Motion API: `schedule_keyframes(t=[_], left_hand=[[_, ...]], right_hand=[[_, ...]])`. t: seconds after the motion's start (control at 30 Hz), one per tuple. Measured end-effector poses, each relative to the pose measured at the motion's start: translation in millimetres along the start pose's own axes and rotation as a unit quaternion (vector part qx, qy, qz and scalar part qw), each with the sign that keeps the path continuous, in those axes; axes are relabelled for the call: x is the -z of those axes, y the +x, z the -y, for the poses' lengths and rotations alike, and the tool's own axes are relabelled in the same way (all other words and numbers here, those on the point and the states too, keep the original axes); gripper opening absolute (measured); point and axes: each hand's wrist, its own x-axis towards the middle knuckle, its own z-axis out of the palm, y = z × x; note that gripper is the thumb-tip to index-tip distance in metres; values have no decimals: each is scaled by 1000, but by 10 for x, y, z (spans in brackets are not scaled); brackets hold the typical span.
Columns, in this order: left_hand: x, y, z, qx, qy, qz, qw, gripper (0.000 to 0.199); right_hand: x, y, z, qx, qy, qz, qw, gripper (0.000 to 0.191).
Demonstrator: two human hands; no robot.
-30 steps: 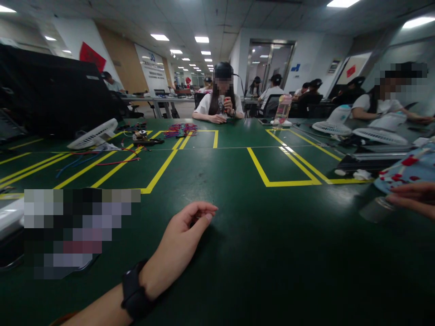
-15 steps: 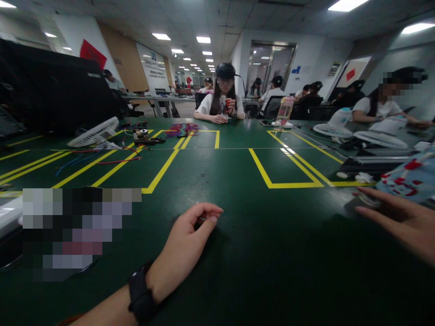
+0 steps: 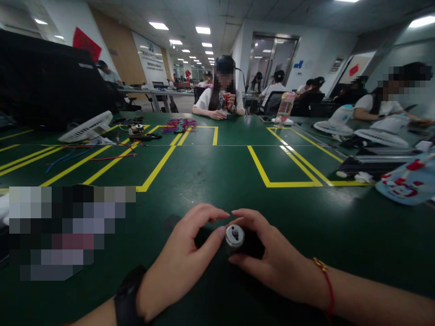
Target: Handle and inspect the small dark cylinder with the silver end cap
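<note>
Metal can [image 3: 234,237]: small, round and shiny, with dark holes and a little knob on its flat top; it is between the two hands.
Right hand [image 3: 285,262]: the fingers curl round the can; I cannot tell if they squeeze it. A thin red string bracelet [image 3: 330,287] is on the wrist.
Left hand [image 3: 183,249]: finger and thumb are apart, the thumb tip right beside the can. A black band [image 3: 129,296] wraps the wrist.
Bench [image 3: 204,176]: dark green, smooth and a bit shiny, with straight yellow tape [image 3: 290,184].
Left side: a white fan [image 3: 86,127] with thin slats, and a messy heap of coloured wires [image 3: 179,125].
Right side: a light blue bag [image 3: 404,186] with red bits, and a see-through bottle [image 3: 284,108].
Room: a person [image 3: 220,100] in white sits across; bright square lights [image 3: 203,30] dot the ceiling.
</note>
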Motion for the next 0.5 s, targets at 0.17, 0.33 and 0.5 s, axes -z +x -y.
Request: schedule_keyframes(t=[0.17,0.33,0.5], left_hand=[[-3,45,-170,-49,49,54,996,14],[71,60,-209,-29,13,45,998,14],[183,41,-25,7,8,15,1000,17]], right_hand=[[25,-1,-44,-13,46,14,999,56],[23,-4,-55,-31,28,21,999,54],[56,-28,-43,-41,-12,10,999,50]])
